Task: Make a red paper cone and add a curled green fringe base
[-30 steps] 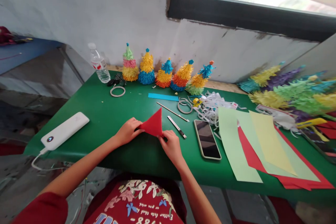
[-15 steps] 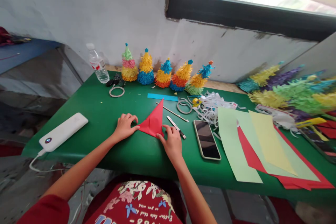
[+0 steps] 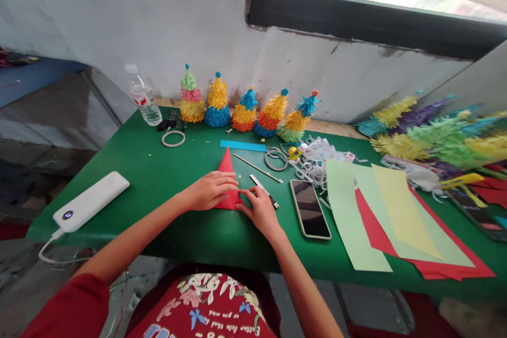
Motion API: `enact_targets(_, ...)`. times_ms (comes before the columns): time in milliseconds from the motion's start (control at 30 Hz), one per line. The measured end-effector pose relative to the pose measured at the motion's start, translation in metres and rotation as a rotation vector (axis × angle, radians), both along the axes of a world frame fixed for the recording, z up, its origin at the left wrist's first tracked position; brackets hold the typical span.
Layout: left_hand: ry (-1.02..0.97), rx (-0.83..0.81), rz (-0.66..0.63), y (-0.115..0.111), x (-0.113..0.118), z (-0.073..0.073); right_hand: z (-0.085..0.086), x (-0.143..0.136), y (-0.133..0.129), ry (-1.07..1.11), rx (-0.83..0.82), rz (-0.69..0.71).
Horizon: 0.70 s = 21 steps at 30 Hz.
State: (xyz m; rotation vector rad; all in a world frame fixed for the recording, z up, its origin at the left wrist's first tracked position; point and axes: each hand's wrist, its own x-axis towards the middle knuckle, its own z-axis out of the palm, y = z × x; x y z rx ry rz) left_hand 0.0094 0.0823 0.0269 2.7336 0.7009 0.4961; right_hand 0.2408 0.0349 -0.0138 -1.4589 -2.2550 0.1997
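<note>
A folded red sheet of paper [image 3: 226, 161] lies on the green table as a tall, narrow triangle, its point away from me. My left hand [image 3: 208, 190] rests flat across its middle, fingers stretched out together, hiding much of it. At the paper's right edge, my right hand [image 3: 259, 207] has thumb and fingertips closed near the lower corner. Just right of the paper are a utility knife [image 3: 264, 190] and a thin stick [image 3: 257, 168]. A blue paper strip [image 3: 243, 146] lies beyond the paper's tip.
Several fringed paper trees [image 3: 217, 100] stand along the wall, beside a water bottle [image 3: 143, 96]. A white power bank [image 3: 92, 202] is at left. On the right lie a phone [image 3: 310, 209], tangled white strips [image 3: 317, 161], tape rings [image 3: 276, 159] and coloured paper sheets [image 3: 356, 237].
The red paper's left corner has been folded over to the right, turning a wide triangle into a narrow one. My left hand moved right and onto it; my right hand stayed by its right edge.
</note>
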Motion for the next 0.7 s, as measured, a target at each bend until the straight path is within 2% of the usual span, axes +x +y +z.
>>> enact_targets(100, 0.067, 0.078, -0.016, 0.002, 0.014, -0.017, 0.004, 0.003, 0.001, -0.039, 0.027, 0.039)
enact_targets(167, 0.091, 0.109, -0.009, 0.003, 0.018, -0.028, 0.007, 0.007, -0.002, -0.057, 0.070, 0.004)
enact_targets(267, 0.103, 0.162, -0.010, 0.003, 0.017, -0.035, 0.009, 0.017, -0.008, -0.100, 0.159, -0.238)
enact_targets(333, 0.111, 0.209, -0.021, 0.003, 0.017, -0.035, 0.008, 0.025, -0.010, -0.166, 0.170, -0.410)
enact_targets(367, 0.115, 0.234, -0.028, 0.003, 0.017, -0.034, 0.006, 0.028, -0.010, -0.199, 0.150, -0.453)
enact_targets(433, 0.123, 0.285, -0.047, 0.002, 0.018, -0.031, 0.001, 0.033, -0.010, -0.233, 0.092, -0.459)
enact_targets(533, 0.131, 0.336, -0.108, 0.002, 0.020, -0.028, -0.006, 0.035, -0.010, -0.175, 0.039, -0.395)
enact_targets(700, 0.135, 0.339, -0.129, 0.004, 0.022, -0.026, -0.001, 0.034, -0.022, 0.170, -0.152, -0.368)
